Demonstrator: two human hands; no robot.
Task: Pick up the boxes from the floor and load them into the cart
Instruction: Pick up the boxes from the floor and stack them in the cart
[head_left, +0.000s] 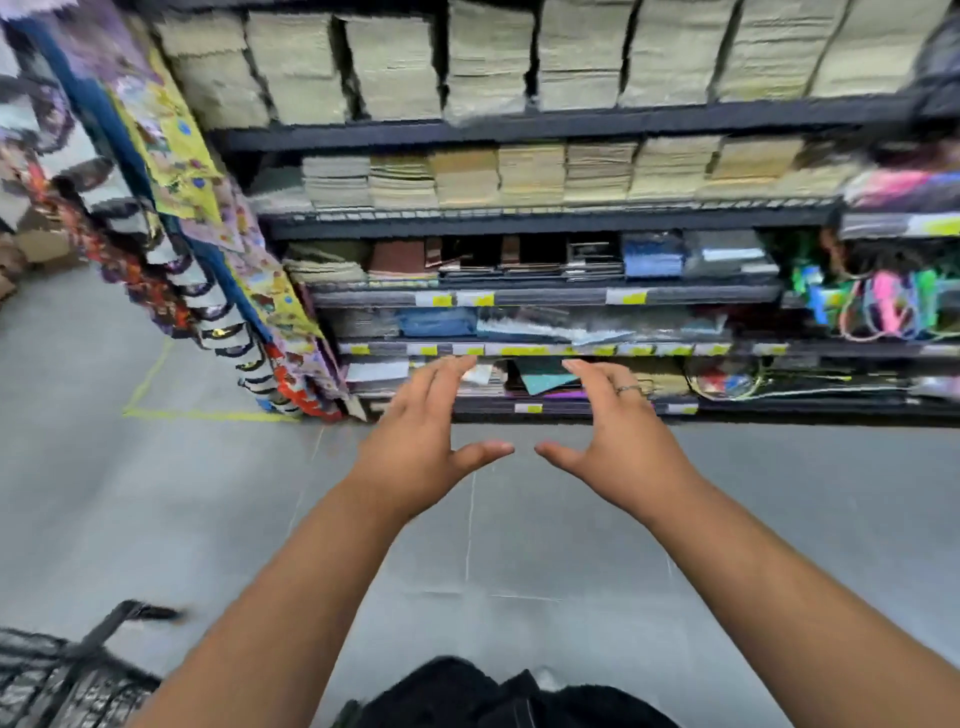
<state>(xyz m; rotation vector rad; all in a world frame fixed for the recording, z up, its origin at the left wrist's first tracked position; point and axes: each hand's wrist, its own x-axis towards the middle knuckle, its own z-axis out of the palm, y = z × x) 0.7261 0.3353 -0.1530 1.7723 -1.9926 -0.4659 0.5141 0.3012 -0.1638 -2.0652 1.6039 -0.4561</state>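
Left hand (415, 441) and right hand (618, 447) outstretched side by side, fingers spread and loose, thumbs pointing at each other, gripping nothing; ring (627, 388) on a right finger. Beneath, grey floor (156, 519); straight ahead, shelves (519, 224) packed with stacked paper and fabric. Black mesh cart (57, 670) at lower left, beside the left forearm; brownish shapes (31, 249) on the floor far left, perhaps boxes, too blurred to tell.

Below and to the left of the left hand (415, 441), the dark mesh cart (62, 680) is smeared and cut off by the left and bottom edges. Beyond the fingertips of that hand and the right hand (618, 447), the shelf goods (519, 171) blur together, and the yellow price labels (519, 351) cannot be read. Far left of the left hand, the hanging goods (171, 270) are smeared. Both forearms (270, 597) run off the bottom edge.
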